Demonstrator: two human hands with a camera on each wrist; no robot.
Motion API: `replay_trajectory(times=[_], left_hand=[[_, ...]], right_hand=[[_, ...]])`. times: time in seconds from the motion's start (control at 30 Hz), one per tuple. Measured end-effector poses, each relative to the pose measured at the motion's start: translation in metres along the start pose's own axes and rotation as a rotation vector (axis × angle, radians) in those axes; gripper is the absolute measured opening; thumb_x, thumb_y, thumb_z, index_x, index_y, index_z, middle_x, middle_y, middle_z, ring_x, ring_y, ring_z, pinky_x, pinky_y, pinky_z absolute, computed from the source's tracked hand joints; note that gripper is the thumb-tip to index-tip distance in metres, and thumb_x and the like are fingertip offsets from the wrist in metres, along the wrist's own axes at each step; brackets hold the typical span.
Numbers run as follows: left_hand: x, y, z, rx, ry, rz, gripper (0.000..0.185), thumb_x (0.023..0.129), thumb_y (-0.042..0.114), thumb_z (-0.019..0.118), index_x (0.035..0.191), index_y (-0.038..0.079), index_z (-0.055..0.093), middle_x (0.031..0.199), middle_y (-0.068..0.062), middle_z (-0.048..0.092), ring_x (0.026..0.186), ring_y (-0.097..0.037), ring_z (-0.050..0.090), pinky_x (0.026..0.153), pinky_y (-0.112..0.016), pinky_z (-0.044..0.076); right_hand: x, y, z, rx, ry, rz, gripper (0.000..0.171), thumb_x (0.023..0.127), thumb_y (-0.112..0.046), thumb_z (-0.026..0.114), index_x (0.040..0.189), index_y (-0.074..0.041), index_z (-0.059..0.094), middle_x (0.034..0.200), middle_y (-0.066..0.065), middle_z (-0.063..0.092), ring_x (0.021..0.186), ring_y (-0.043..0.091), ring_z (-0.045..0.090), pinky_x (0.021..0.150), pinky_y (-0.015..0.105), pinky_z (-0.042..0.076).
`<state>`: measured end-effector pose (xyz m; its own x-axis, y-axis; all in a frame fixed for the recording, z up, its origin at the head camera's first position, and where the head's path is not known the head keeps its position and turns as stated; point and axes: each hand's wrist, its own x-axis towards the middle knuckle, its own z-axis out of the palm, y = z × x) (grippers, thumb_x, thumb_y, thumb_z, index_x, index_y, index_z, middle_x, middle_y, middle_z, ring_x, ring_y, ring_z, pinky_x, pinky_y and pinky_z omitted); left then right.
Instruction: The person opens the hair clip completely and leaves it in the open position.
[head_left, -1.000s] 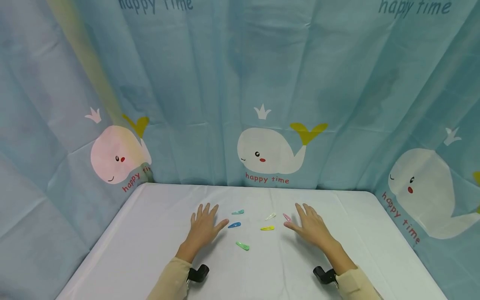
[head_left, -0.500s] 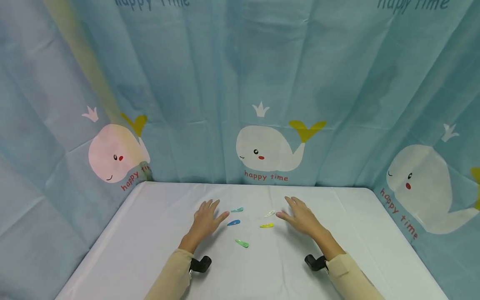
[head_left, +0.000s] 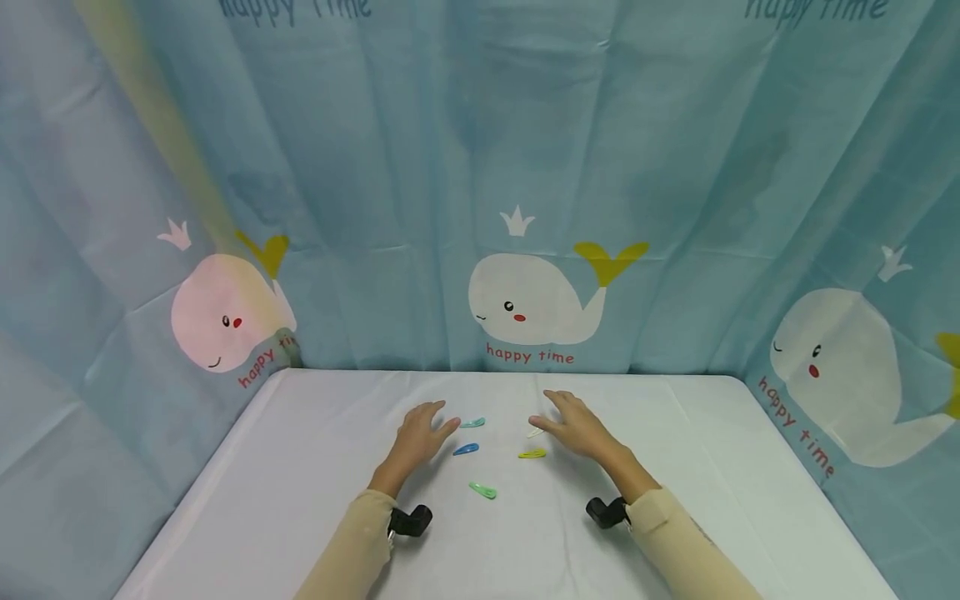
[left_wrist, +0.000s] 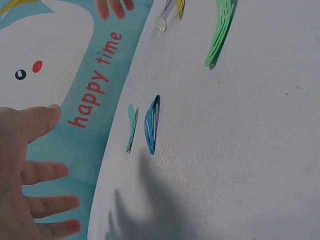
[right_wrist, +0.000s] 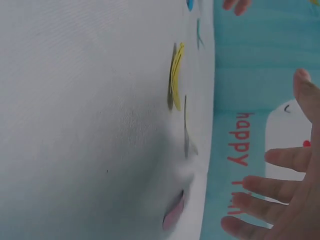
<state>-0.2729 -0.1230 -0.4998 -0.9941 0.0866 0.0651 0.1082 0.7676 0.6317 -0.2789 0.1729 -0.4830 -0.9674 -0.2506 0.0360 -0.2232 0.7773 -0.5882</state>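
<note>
left hand [head_left: 417, 435]: palm down, fingers spread, holds nothing | right hand [head_left: 574, 428]: palm down, fingers straight, holds nothing

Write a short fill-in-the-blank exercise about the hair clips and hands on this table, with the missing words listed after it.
1. The hair clip nearest the person, the green clip, lies on the ____ tablecloth.
2. The left hand has its thumb closest to the ____ clip.
3. The yellow clip lies just beside the ____ hand.
4. The printed animal on the curtain behind the table is a ____.

Missing words: white; blue; right; whale
</note>
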Motion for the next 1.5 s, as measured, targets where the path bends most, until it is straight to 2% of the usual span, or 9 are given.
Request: replay_trajectory(times=[0.37,0.57,0.77,1.03,1.27,1.4,1.5], left_hand=[[0.012,0.006,0.006,0.009,0.001,-0.031,0.048,0.095,0.034,0.061,0.130,0.001,0.059,0.134,-0.024,0.055,0.126,-0.043,0.048,0.104,-0.056,0.039],[0.018,0.005,0.011,0.051,0.010,-0.033,0.042,0.093,0.030,0.063,0.123,0.001,0.063,0.120,-0.021,0.063,0.111,-0.038,0.055,0.095,-0.051,0.045],[0.023,0.005,0.019,0.055,0.012,-0.055,0.035,0.091,0.026,0.066,0.114,0.000,0.069,0.103,-0.016,0.066,0.096,-0.030,0.057,0.087,-0.046,0.047],[0.028,0.010,0.024,0.068,-0.008,-0.044,0.028,0.089,0.023,0.069,0.104,-0.001,0.072,0.098,-0.014,0.071,0.093,-0.029,0.064,0.086,-0.044,0.051],[0.029,0.011,0.026,0.093,-0.023,-0.069,0.023,0.087,0.020,0.071,0.098,0.000,0.073,0.095,-0.012,0.072,0.086,-0.026,0.066,0.081,-0.043,0.053],[0.029,0.013,0.025,0.100,-0.029,-0.067,0.021,0.086,0.017,0.073,0.099,0.001,0.074,0.094,-0.011,0.073,0.084,-0.025,0.067,0.078,-0.041,0.054],[0.030,0.015,0.025,0.099,-0.026,-0.069,0.020,0.084,0.013,0.074,0.100,0.001,0.074,0.095,-0.011,0.073,0.085,-0.027,0.067,0.079,-0.042,0.054]], right_hand=[[0.025,-0.018,0.014,0.017,-0.052,0.003,0.069,0.093,-0.051,0.059,0.143,-0.006,0.047,0.149,0.020,0.044,0.140,0.039,0.038,0.112,0.058,0.031],[0.036,-0.027,0.026,0.037,-0.078,0.003,0.062,0.094,-0.047,0.059,0.140,-0.007,0.050,0.146,0.019,0.047,0.138,0.039,0.041,0.111,0.056,0.034],[0.046,-0.036,0.040,0.050,-0.095,-0.038,0.054,0.095,-0.037,0.062,0.135,-0.003,0.055,0.134,0.019,0.058,0.125,0.037,0.054,0.103,0.052,0.043],[0.058,-0.051,0.054,0.059,-0.099,-0.031,0.042,0.094,-0.026,0.063,0.127,0.000,0.061,0.117,0.019,0.066,0.105,0.032,0.064,0.089,0.045,0.053],[0.061,-0.060,0.070,0.009,-0.047,-0.032,0.030,0.088,-0.017,0.070,0.111,0.003,0.069,0.097,0.015,0.070,0.081,0.021,0.063,0.070,0.032,0.052],[0.064,-0.064,0.077,-0.005,-0.021,-0.021,0.027,0.086,-0.013,0.071,0.106,0.005,0.071,0.092,0.014,0.071,0.074,0.018,0.061,0.066,0.029,0.051],[0.066,-0.066,0.080,0.000,0.005,0.003,0.024,0.085,-0.010,0.071,0.103,0.005,0.072,0.092,0.014,0.072,0.076,0.019,0.062,0.068,0.030,0.051]])
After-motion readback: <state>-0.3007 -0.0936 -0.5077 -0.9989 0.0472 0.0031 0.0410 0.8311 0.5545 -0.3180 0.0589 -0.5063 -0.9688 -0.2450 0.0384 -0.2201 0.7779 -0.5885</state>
